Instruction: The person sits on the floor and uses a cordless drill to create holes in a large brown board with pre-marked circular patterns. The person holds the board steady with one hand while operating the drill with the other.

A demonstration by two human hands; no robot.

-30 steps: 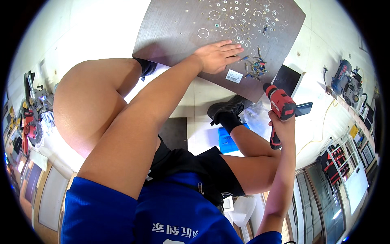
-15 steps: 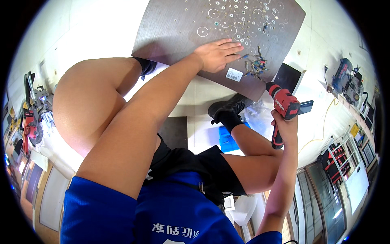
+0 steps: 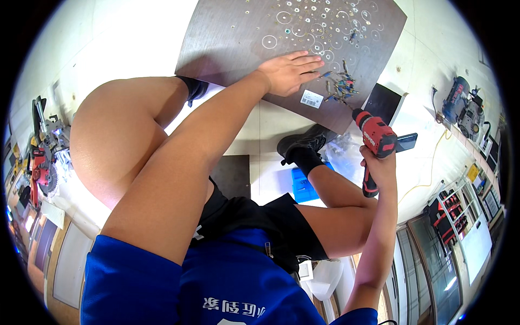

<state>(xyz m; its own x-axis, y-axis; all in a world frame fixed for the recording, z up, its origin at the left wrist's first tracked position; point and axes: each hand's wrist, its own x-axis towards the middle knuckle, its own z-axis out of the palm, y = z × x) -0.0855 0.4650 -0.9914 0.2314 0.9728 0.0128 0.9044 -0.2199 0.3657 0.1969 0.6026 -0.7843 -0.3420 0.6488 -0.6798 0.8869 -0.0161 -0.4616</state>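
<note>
A brown board (image 3: pixel 227 49) lies in front of me, marked with many drilled holes and pale rings. My left hand (image 3: pixel 291 73) rests flat on it, fingers stretched out, next to a white label (image 3: pixel 312 99). In my right hand (image 3: pixel 379 169) is a red and black cordless drill (image 3: pixel 376 135), gripped by its handle. Its nose points toward the board's near right corner, close to a pile of small drill bits (image 3: pixel 342 86). Whether the drill's tip touches anything there is too small to tell.
Beyond the drill are a dark phone-like object (image 3: pixel 407 142) and a black panel (image 3: pixel 383 103). A blue case (image 3: pixel 304 185) and clear plastic bag (image 3: pixel 342 154) sit by my shoe (image 3: pixel 306 142). Power tools (image 3: pixel 463 105) stand at the right; a saw (image 3: pixel 46 176) is at the left.
The drill in my right hand has shifted slightly to the left and up, toward the pile of bits. My left hand stays in place on the board.
</note>
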